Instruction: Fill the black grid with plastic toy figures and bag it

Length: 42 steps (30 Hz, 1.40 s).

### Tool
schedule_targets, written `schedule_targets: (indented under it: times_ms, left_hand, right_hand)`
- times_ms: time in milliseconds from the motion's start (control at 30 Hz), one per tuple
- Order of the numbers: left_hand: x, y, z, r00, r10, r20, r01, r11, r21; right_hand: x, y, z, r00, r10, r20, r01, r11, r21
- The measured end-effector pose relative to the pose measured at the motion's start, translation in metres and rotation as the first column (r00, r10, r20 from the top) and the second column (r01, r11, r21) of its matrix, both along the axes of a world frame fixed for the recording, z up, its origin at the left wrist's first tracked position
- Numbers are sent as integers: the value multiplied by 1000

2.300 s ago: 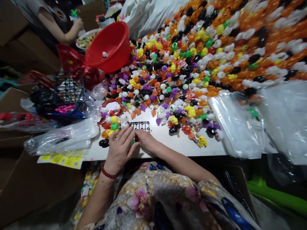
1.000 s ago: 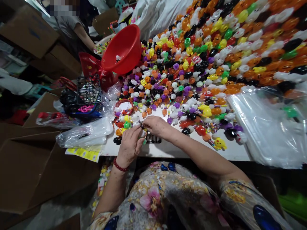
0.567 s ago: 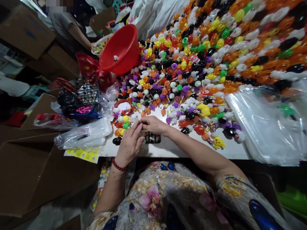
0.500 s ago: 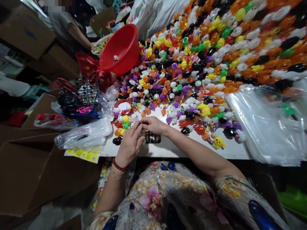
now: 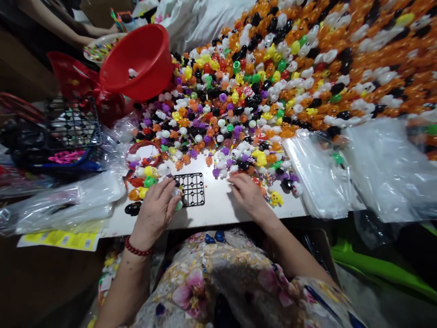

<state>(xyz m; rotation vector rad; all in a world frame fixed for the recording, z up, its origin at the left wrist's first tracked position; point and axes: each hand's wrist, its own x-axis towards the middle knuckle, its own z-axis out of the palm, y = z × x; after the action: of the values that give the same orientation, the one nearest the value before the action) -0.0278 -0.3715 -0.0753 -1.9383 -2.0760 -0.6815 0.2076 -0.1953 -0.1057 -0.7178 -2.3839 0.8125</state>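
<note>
My left hand [image 5: 155,202], with a dark red bead bracelet [image 5: 138,247] on its wrist, is curled at the left edge of a black plastic grid [image 5: 193,189]. Pale and greenish pieces show beside its thumb; the fingers hide most of what is there. To the right, my right hand [image 5: 247,196] hovers above the white table [image 5: 218,209], fingers slightly bent and apart, with nothing visible in them. Its fingertips are close to the front of a heap of small colourful plastic toys [image 5: 221,123]. A few figures, including a green one [image 5: 149,181], lie behind my left hand.
A tilted red basin [image 5: 136,64] and a small red basket [image 5: 143,154] stand at the left. Clear plastic bags [image 5: 317,177] cover the table's right side; more bags [image 5: 68,200] lie at the left. Another person's arm [image 5: 58,20] reaches toward a bowl [image 5: 102,48].
My hands were together over the grid and have parted. My right hand has moved right, uncovering the grid. The view has shifted, so the table's contents appear farther left.
</note>
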Motion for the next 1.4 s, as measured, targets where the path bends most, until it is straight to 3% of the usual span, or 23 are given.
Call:
schedule_targets:
  times_ms: [100,200,300,467,633,833,1133,1300,1367,1400]
  left_hand:
    - [0,0,-1,1000,9,8,-9,1000,0]
    - [0,0,0,999,26,27,-26,1000,-17]
    - [0,0,2,999,32,31,-31,999,-41]
    - [1,0,4,999,27,34,-25,997,-70]
    - [2,-1,2,997,45,60,-41,997,-73]
    - [4,-1,3,999,27,33,-25,999,-42]
    - [3,-3,4,998,36,51,-32,997,-75]
    - [2,-5,5,997,24,73,-18,996,-84]
    - [2,-5,5,997,26,78,-19,995,-93]
    - [2,-4,5,996,31,82,-22,994,-103]
  right_hand:
    - [35,22,-13,953,-203,225,143,955,259]
    - [38,30,-24,883,-286,373,121,905,407]
    - [28,30,-29,866,-302,399,90,878,471]
    - [16,31,-30,937,-191,291,26,872,490]
    - [-8,23,-36,977,0,214,-87,915,394]
    - [-49,-2,-37,988,50,148,-97,938,334]
    - [-77,-14,-31,970,105,219,-150,969,198]
    - [-86,-15,-33,988,105,111,-96,992,-81]
    - [-93,-14,-34,992,126,13,-117,951,-288]
    - [-98,-14,-35,990,135,-34,-137,901,-411]
